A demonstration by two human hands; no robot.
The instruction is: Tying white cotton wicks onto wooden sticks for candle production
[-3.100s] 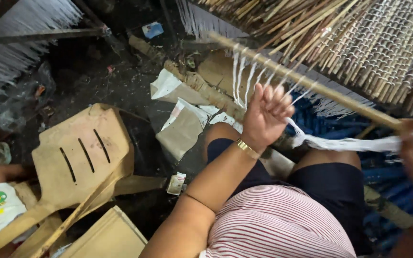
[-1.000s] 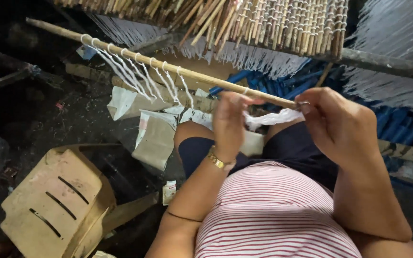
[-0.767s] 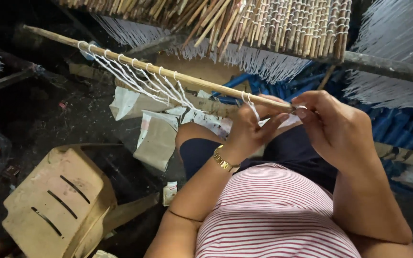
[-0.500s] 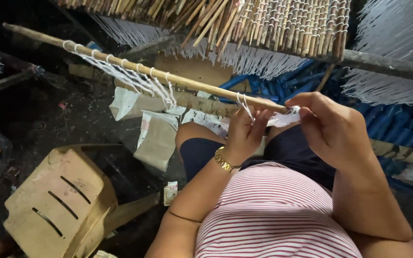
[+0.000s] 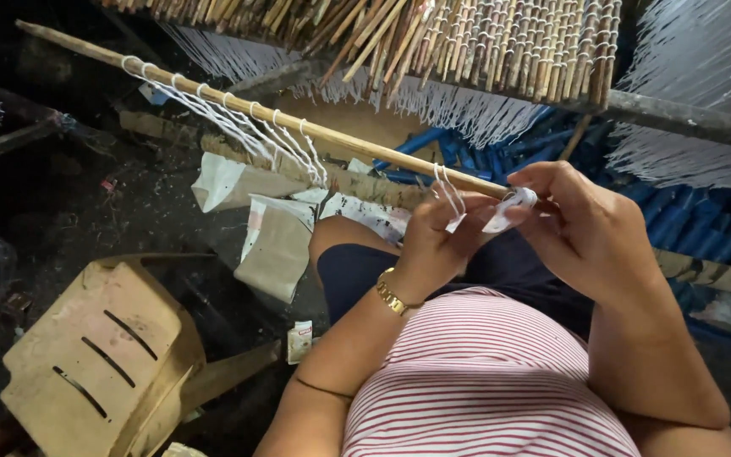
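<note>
The long wooden stick [image 5: 239, 106] is lying slanted across the person's lap, its near end reaching in between the two hands so the white cord [image 5: 239, 127] can be looped around it within easy reach; a row of finished loops is hanging along the stick, up and away from the left hand. The left hand [image 5: 437, 237] is curling half closed just under the stick's near end, its fingers pinching a loop of cord that is running up over the wood. The right hand [image 5: 581, 224], just beside it, is nearly closed, thumb and forefinger gripping a small bunch of white cord ends [image 5: 509, 207]. Well away below the left hand, an overturned tan plastic stool [image 5: 99, 351] is lying on the dark floor.
</note>
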